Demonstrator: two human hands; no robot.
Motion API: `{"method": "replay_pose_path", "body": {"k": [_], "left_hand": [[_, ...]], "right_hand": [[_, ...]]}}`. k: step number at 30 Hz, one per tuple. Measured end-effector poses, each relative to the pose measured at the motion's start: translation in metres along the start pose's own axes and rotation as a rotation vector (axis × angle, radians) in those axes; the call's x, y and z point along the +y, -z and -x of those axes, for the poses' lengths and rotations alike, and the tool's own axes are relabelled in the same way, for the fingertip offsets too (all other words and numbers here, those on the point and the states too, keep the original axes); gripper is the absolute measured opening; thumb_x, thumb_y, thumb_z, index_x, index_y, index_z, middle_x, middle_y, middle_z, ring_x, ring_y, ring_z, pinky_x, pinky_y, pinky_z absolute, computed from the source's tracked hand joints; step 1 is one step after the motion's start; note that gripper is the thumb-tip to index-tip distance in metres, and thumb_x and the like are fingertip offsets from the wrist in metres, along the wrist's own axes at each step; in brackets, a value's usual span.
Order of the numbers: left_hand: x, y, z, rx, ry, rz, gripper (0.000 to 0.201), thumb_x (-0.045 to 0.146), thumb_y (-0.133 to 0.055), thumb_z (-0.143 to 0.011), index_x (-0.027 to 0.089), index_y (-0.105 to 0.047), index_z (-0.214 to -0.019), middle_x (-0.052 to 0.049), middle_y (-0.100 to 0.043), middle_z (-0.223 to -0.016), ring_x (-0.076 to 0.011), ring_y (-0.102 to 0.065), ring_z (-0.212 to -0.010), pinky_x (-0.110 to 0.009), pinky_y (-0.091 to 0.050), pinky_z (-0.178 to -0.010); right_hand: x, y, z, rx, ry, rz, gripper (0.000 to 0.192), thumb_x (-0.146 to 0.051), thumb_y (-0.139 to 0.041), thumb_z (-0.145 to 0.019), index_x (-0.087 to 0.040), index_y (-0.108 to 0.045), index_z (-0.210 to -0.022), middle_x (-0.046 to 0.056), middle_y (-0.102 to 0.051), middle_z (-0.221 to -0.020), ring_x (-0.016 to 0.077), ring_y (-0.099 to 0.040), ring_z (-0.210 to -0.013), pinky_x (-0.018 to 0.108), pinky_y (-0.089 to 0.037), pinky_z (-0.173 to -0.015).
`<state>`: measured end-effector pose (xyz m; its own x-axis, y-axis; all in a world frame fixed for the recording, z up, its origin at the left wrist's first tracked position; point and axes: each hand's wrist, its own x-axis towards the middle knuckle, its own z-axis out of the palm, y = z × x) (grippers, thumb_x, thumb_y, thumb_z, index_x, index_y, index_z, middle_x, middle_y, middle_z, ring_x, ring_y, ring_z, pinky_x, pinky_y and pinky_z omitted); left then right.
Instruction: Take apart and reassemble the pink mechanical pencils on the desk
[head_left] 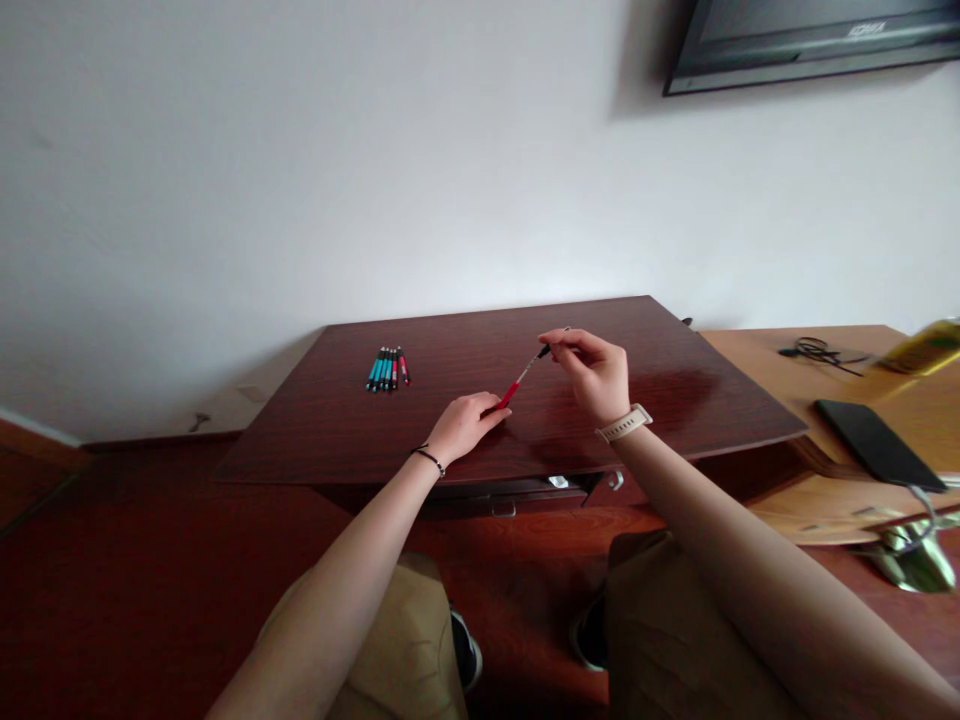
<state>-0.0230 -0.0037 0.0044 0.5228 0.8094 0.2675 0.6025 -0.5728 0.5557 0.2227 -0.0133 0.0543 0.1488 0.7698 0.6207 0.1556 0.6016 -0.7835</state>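
Note:
Both hands hold one red pen [519, 381] above a dark wooden desk [465, 430]. My left hand [463, 424] pinches the red lower end of the pen. Its black upper end sits between the fingers of my right hand [592, 372], which wears a pale wristband. The pen slants up to the right between the two hands. A small row of several pens [388, 368], teal and red, lies on the desk to the far left of my hands.
A lighter wooden table [847, 400] adjoins the desk on the right, with a black phone [876, 444], a tangle of black cable [819, 351] and a yellowish bottle [926, 348]. A dark screen [810, 40] hangs on the white wall. A drawer under the desk stands slightly open.

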Motion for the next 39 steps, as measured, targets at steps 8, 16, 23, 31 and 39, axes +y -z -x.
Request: {"method": "replay_pose_path", "body": {"k": [8,16,23,31,39], "left_hand": [[-0.002,-0.001,-0.001,-0.001,-0.012,-0.003,0.031,0.046,-0.06,-0.107,0.022,-0.077,-0.099,-0.006,-0.078,-0.1,-0.0227,-0.073,-0.09,-0.031,-0.049,-0.083],[-0.002,0.0,0.0,0.006,-0.012,0.011,0.032,0.047,-0.06,-0.107,0.022,-0.076,-0.096,-0.006,-0.078,-0.097,-0.0226,-0.073,-0.089,-0.031,-0.048,-0.082],[-0.001,0.0,-0.001,0.001,-0.011,0.021,0.033,0.048,-0.059,-0.107,0.022,-0.076,-0.097,-0.006,-0.078,-0.098,-0.0231,-0.072,-0.088,-0.031,-0.047,-0.081],[-0.002,-0.001,-0.002,-0.005,0.001,-0.009,0.037,0.051,-0.057,-0.107,0.022,-0.071,-0.09,-0.004,-0.074,-0.089,-0.0214,-0.069,-0.081,-0.03,-0.043,-0.075],[0.004,0.0,-0.002,-0.017,0.001,-0.031,0.035,0.049,-0.057,-0.108,0.022,-0.072,-0.091,-0.005,-0.074,-0.089,-0.0226,-0.069,-0.084,-0.03,-0.044,-0.076]], "right_hand": [[0.001,-0.002,0.0,-0.012,-0.012,0.027,0.022,-0.037,-0.071,-0.096,-0.022,-0.085,-0.103,0.008,-0.083,-0.105,0.0224,-0.077,-0.095,0.038,-0.063,-0.088],[0.004,0.0,0.0,-0.029,-0.034,0.014,0.023,-0.037,-0.07,-0.097,-0.022,-0.085,-0.105,0.008,-0.083,-0.106,0.0223,-0.076,-0.094,0.038,-0.062,-0.086],[0.004,-0.007,0.006,-0.091,-0.029,0.006,0.021,-0.036,-0.07,-0.098,-0.022,-0.085,-0.104,0.008,-0.083,-0.108,0.0229,-0.077,-0.096,0.038,-0.062,-0.088],[0.01,-0.025,0.021,-0.226,0.0,0.03,0.022,-0.036,-0.065,-0.101,-0.025,-0.084,-0.105,0.006,-0.083,-0.111,0.0229,-0.078,-0.103,0.036,-0.062,-0.091],[0.016,-0.022,0.021,-0.192,-0.042,0.026,0.023,-0.039,-0.066,-0.101,-0.024,-0.083,-0.105,0.006,-0.083,-0.108,0.0218,-0.078,-0.097,0.035,-0.062,-0.087]]}}
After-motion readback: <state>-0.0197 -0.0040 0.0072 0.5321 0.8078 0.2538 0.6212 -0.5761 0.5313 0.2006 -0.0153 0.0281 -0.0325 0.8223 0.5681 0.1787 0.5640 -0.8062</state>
